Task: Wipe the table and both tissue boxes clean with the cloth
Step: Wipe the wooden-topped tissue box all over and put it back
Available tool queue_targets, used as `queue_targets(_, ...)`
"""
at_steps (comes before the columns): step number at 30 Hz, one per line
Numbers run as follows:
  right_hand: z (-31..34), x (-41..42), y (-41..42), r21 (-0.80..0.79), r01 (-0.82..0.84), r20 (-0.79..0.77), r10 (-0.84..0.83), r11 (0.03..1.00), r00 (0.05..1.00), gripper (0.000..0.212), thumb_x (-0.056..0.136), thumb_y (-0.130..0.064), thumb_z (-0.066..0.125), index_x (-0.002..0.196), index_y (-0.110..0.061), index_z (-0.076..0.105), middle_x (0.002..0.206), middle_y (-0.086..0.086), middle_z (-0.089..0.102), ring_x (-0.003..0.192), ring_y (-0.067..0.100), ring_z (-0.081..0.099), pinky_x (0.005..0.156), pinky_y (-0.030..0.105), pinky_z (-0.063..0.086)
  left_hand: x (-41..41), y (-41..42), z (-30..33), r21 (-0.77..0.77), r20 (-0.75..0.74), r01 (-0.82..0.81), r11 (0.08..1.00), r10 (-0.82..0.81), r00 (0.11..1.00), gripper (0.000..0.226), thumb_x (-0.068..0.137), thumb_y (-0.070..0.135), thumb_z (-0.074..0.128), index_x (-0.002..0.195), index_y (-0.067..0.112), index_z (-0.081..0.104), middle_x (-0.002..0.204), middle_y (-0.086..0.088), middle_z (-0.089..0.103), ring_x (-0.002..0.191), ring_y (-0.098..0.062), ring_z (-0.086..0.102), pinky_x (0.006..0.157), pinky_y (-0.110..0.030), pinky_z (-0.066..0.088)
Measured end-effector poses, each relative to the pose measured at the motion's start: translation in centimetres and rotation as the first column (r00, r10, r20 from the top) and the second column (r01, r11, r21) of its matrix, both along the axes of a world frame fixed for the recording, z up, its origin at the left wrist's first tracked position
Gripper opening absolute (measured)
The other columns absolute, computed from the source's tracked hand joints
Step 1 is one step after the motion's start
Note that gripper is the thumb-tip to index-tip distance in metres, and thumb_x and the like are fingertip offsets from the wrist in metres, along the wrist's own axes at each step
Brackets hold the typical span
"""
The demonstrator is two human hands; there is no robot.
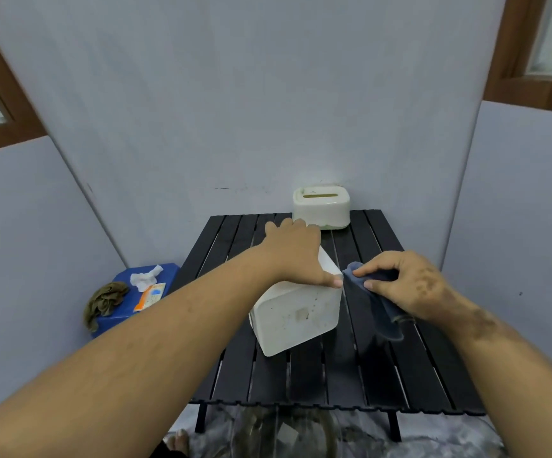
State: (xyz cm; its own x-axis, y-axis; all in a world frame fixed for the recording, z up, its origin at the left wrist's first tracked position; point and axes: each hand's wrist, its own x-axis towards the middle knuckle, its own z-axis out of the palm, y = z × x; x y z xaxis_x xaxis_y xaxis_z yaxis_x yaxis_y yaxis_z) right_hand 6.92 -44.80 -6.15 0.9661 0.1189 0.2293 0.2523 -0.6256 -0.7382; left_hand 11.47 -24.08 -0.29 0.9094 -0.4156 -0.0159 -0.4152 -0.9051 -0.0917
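At the lower left of the frame a blue container [142, 300] sits on the floor with an olive rag [104, 300] and crumpled tissue [144, 278] on it, well apart from the work. Centre frame, the left hand [296, 251] lies over the top of the near tissue box [296, 314], fingers [333, 280] wrapped round its upper edge, tipping it on the black slatted bench [334, 375]. Its facing side shows brown specks, so this box looks unfinished. Just right of it, the right hand [410, 285] pinches the blue cloth [378, 300] between thumb and curled fingers, the cloth's corner almost at the box's right edge. At the bench's far edge, upper centre, the second tissue box [321, 207] stands against the wall, seemingly still to be wiped. I cannot tell whether the slats are clean. There is open bench in front and to the right; the tilted box sits well inside all edges.
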Motion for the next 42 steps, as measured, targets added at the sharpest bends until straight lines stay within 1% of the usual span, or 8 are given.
queue_targets(7,0.4,-0.7,-0.1,-0.008,-0.007,0.010,0.007,1.000,1.000,0.024,0.079,-0.009,0.077,0.091,-0.030,0.077,0.093,-0.017,0.070,0.084,-0.006,0.060,0.072,-0.003,0.038,0.4,0.7,0.9,-0.065,-0.081,-0.019,0.998,0.014,0.997,0.075,0.065,0.077,0.075,0.111,0.022,0.053,0.109,0.001,0.050,0.106,-0.023,0.048,0.091,-0.042,0.038)
queue_targets(11,0.9,-1.1,-0.1,0.035,-0.023,0.032,0.021,0.999,0.999,0.024,0.080,-0.009,0.076,0.091,-0.030,0.078,0.092,-0.016,0.070,0.086,-0.003,0.062,0.074,0.001,0.041,-0.3,4.5,2.0,-0.373,-0.170,-0.060,0.926,-0.005,0.985,0.100,0.063,0.058,0.089,0.145,0.024,0.043,0.137,0.007,0.044,0.129,-0.017,0.043,0.111,-0.043,0.039)
queue_targets(13,1.2,-1.4,-0.1,0.036,-0.033,0.042,0.032,0.999,0.999,0.026,0.080,-0.008,0.075,0.089,-0.033,0.077,0.092,-0.016,0.069,0.087,-0.002,0.062,0.074,0.004,0.042,-1.0,7.1,1.8,-0.538,-0.215,-0.088,0.838,-0.036,0.976,0.104,0.060,0.044,0.096,0.146,0.029,0.040,0.137,0.013,0.045,0.130,-0.009,0.045,0.111,-0.037,0.041)
queue_targets(16,1.5,-1.9,-0.3,0.024,-0.033,0.044,0.031,0.999,0.999,0.028,0.081,-0.009,0.075,0.087,-0.036,0.076,0.092,-0.016,0.069,0.089,0.001,0.063,0.075,0.009,0.041,-2.1,10.7,0.1,-0.653,-0.211,-0.103,0.750,-0.049,0.976,0.108,0.049,0.045,0.095,0.143,0.038,0.041,0.135,0.023,0.049,0.127,0.004,0.047,0.108,-0.033,0.044)
queue_targets(24,1.2,-2.6,0.1,0.047,-0.028,0.015,0.027,0.998,1.000,0.028,0.080,-0.008,0.076,0.085,-0.036,0.076,0.094,-0.020,0.071,0.092,0.000,0.065,0.082,0.019,0.044,-4.4,15.4,-5.7,-0.770,-0.198,-0.139,0.623,-0.027,0.980,0.107,0.051,0.042,0.092,0.141,0.041,0.035,0.139,0.029,0.047,0.132,0.007,0.045,0.110,-0.040,0.045)
queue_targets(36,-0.2,0.4,3.9,-0.121,0.002,0.234,0.027,0.993,0.972,0.039,0.081,0.003,0.070,0.089,-0.035,0.074,0.103,-0.022,0.064,0.099,0.004,0.060,0.092,0.017,0.046,-3.9,14.2,-8.6,-0.846,-0.198,-0.159,0.510,-0.023,0.980,0.103,0.056,0.040,0.091,0.138,0.041,0.030,0.137,0.023,0.042,0.127,0.012,0.040,0.101,-0.018,0.036)
queue_targets(39,0.6,0.0,7.4,-0.308,-0.027,0.466,0.176,0.951,0.867,0.033,0.082,0.001,0.062,0.086,-0.028,0.077,0.099,-0.022,0.065,0.088,0.010,0.053,0.084,0.015,0.040,-3.9,13.6,-9.1,-0.860,-0.193,-0.159,0.485,-0.021,0.981,0.106,0.055,0.040,0.092,0.141,0.037,0.030,0.137,0.018,0.043,0.129,0.004,0.042,0.100,-0.013,0.036)
queue_targets(42,0.7,-1.2,12.1,-0.396,-0.193,0.443,0.370,0.898,0.816,0.033,0.080,-0.009,0.048,0.089,-0.023,0.077,0.098,-0.014,0.070,0.080,0.019,0.050,0.075,0.026,0.044,-4.2,13.3,-9.4,-0.867,-0.174,-0.147,0.476,-0.013,0.985,0.105,0.051,0.048,0.087,0.139,0.037,0.031,0.137,0.012,0.043,0.127,0.000,0.044,0.091,0.000,0.037)
